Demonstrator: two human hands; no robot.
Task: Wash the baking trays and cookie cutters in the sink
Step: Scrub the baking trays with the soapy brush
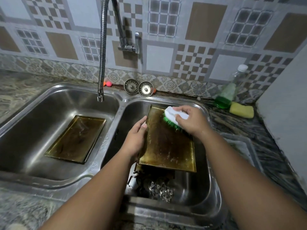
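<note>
A stained golden baking tray (167, 146) leans tilted in the right sink basin (211, 180). My left hand (137, 138) grips its left edge. My right hand (191, 120) holds a white scrub brush (172, 116) with green bristles, pressed on the tray's upper right part. Below the tray, metal cookie cutters (162, 190) lie on the basin floor, partly hidden by the tray. A second stained tray (76, 138) lies flat in the left basin (33, 113).
A flexible faucet (101, 63) hangs over the left basin, with no water running. Two sink strainers (138, 87) lean against the back wall. A bottle of green dish soap (227, 92) and a yellow sponge (241, 110) sit on the right counter.
</note>
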